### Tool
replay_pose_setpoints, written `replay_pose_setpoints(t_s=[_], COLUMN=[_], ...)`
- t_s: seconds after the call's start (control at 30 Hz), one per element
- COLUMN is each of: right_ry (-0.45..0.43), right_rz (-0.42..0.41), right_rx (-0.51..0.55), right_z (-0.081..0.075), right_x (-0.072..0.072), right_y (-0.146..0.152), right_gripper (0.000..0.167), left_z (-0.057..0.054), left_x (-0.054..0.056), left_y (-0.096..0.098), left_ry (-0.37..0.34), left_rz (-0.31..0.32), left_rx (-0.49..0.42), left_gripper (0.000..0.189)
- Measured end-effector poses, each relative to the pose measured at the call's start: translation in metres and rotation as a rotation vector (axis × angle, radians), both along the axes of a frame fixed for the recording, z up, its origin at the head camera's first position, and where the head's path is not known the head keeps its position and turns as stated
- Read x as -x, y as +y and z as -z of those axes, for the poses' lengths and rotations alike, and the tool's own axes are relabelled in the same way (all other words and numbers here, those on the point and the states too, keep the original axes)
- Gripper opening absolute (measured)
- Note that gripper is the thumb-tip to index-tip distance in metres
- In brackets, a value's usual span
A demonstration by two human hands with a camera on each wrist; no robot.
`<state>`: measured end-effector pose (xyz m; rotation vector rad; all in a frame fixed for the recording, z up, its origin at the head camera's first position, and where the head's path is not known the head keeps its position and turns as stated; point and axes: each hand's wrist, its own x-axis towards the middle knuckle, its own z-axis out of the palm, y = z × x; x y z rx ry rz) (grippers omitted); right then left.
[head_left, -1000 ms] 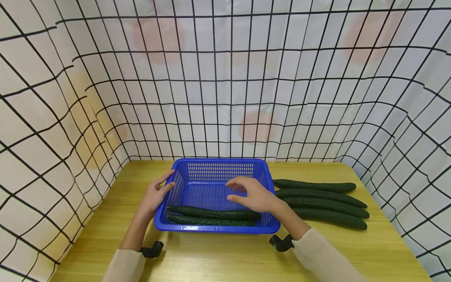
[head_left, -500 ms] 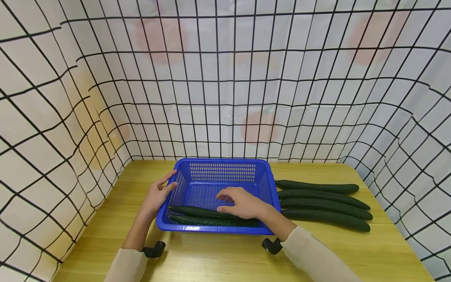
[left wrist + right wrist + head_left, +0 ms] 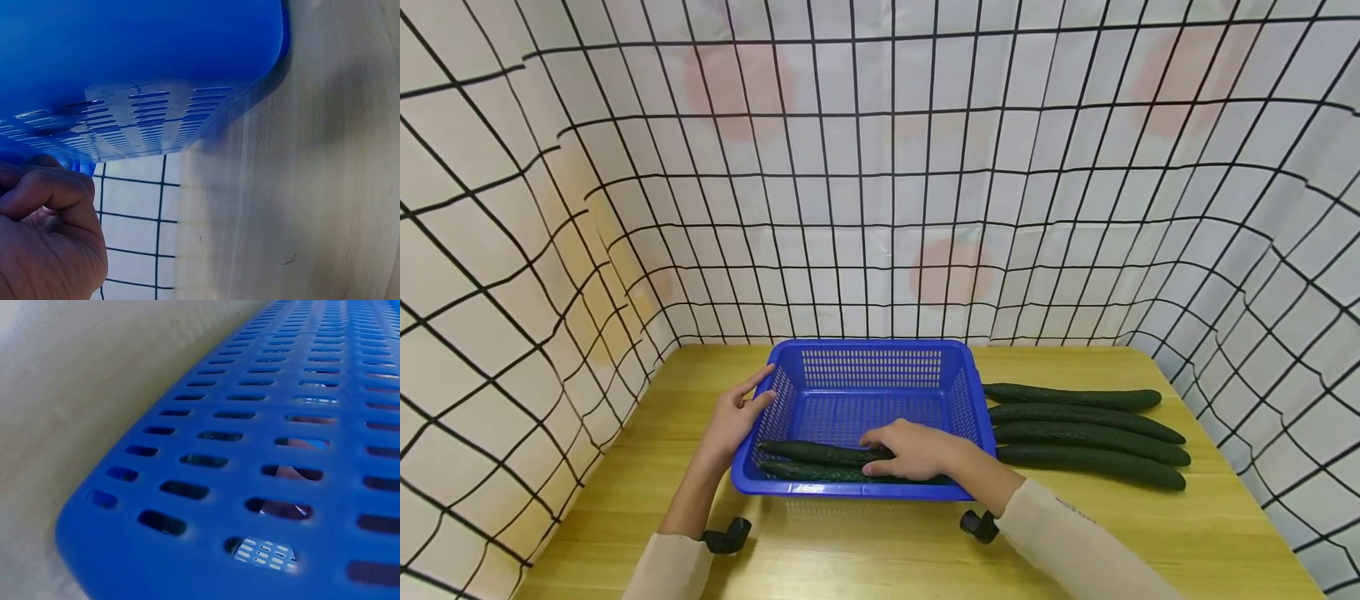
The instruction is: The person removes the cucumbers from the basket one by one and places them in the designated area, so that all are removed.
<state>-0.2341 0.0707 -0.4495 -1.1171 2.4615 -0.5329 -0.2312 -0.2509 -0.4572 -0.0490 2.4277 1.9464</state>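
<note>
A blue plastic basket with slotted walls stands on the table, two dark green cucumbers lying along its near side. My left hand holds the basket's left rim between thumb and fingers; its fingers look curled in the left wrist view, where the basket wall fills the top. Inside the basket, my right hand grips the farther cucumber near its middle, fingers over the far side and thumb on the near side. The nearer cucumber lies alongside. The right wrist view shows mainly the basket's outer wall, which largely hides the hand.
Several cucumbers lie side by side on the wooden table, right of the basket, their left ends close to its wall. Black wire mesh surrounds the table at the back and both sides, with a pale sheet behind it.
My right hand has moved left and down in the basket onto the farther cucumber and taken hold of it. The left hand stays at the rim.
</note>
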Motion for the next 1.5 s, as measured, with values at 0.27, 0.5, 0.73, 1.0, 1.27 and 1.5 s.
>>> replay_pose_setpoints(t_s=[0.27, 0.5, 0.73, 1.0, 1.27, 1.5], right_ry=[0.081, 0.028, 0.003, -0.009, 0.012, 0.059], right_rz=[0.011, 0.035, 0.084, 0.131, 0.125, 0.136], right_rx=[0.0, 0.074, 0.173, 0.313, 0.387, 0.414], right_z=[0.003, 0.002, -0.002, -0.007, -0.017, -0.036], right_x=[0.001, 0.001, -0.001, -0.002, -0.001, 0.0], right_y=[-0.002, 0.0, 0.005, 0.008, 0.012, 0.02], right_gripper=[0.043, 0.039, 0.047, 0.046, 0.042, 0.044], left_z=[0.002, 0.003, 0.001, 0.001, 0.002, 0.003], left_x=[0.001, 0.003, 0.002, 0.003, 0.001, 0.002], left_y=[0.0, -0.001, -0.001, -0.001, 0.0, 0.0], left_ry=[-0.029, -0.039, -0.043, -0.042, -0.012, -0.036], left_rz=[-0.006, -0.012, -0.011, -0.013, -0.004, -0.005], left_rx=[-0.023, -0.019, -0.011, -0.013, -0.017, -0.018], left_gripper=[0.055, 0.056, 0.056, 0.055, 0.054, 0.055])
